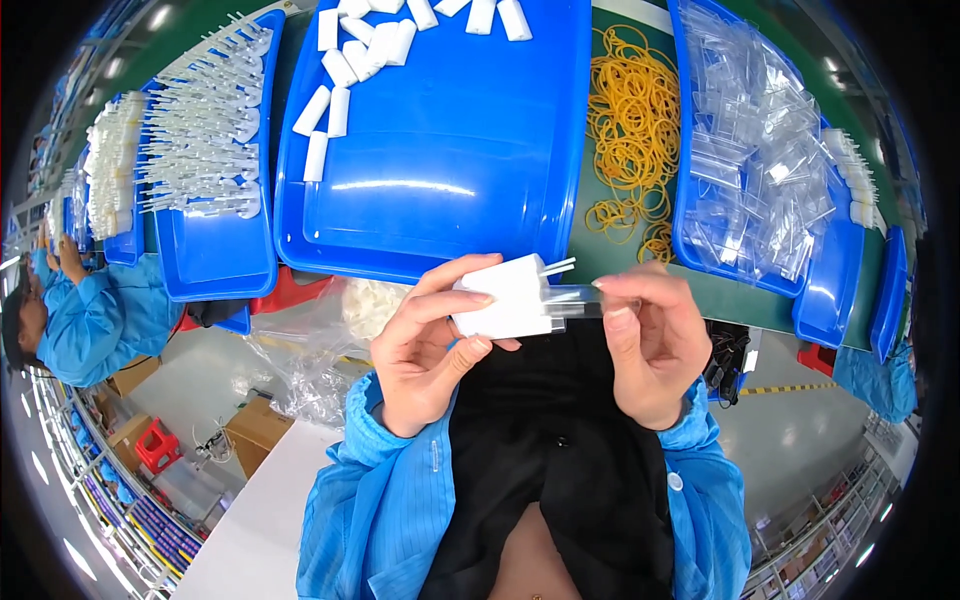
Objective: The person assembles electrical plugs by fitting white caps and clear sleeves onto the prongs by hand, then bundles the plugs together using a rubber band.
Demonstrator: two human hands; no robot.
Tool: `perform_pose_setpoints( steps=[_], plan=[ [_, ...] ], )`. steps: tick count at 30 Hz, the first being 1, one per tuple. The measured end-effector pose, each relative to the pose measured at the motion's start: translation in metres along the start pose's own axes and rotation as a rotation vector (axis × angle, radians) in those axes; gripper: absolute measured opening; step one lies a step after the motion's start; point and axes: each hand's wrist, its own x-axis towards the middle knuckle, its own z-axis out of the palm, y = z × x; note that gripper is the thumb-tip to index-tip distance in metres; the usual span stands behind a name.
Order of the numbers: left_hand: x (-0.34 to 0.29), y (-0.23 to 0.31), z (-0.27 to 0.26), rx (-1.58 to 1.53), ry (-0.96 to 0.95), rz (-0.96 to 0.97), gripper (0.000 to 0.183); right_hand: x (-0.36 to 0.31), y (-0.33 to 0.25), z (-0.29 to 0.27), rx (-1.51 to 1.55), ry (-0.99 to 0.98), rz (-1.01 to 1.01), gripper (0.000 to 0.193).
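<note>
My left hand [425, 345] grips a smooth white plastic block [500, 298] between thumb and fingers, just in front of the large blue tray [450, 215]. Two thin white prongs stick out from the block's right end. At that same end, my right hand [658, 345] pinches a small clear plastic piece [575, 302] between thumb and forefinger. The clear piece meets the block's end; whether it fits over or into it I cannot tell. Several white blocks [340, 112] lie at the far left of the large tray.
Yellow rubber bands [635, 120] lie heaped right of the large tray. Beyond them a blue tray holds clear plastic pieces [755, 150]. White thin-stemmed parts [205, 120] fill a tray at left. A clear bag [315, 370] hangs below. Co-workers in blue sit at left [105, 315] and right [880, 380].
</note>
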Motion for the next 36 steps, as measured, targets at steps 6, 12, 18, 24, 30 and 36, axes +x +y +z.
perform_pose_setpoints(
  steps=[6,12,18,24,30,36],
  plan=[
    [0.002,0.005,0.004,0.040,-0.006,-0.025,0.024,-0.008,0.003,0.006,0.019,-0.003,-0.113,0.022],
    [0.008,0.003,0.003,0.179,-0.013,0.038,0.023,-0.008,0.001,0.008,0.016,-0.046,-0.173,0.024],
    [0.010,0.006,0.003,0.299,-0.032,0.114,0.023,-0.010,-0.003,0.009,0.358,-0.063,0.142,0.017],
    [0.010,0.011,0.003,0.408,-0.035,0.158,0.023,-0.011,0.005,0.007,0.456,-0.108,0.148,0.017],
    [0.012,0.015,0.008,0.485,-0.001,0.170,0.024,-0.011,0.005,0.006,0.426,-0.110,0.116,0.017],
    [0.013,0.014,0.003,0.481,-0.060,0.191,0.025,-0.006,0.004,0.004,0.249,-0.073,0.053,0.016]
  ],
)
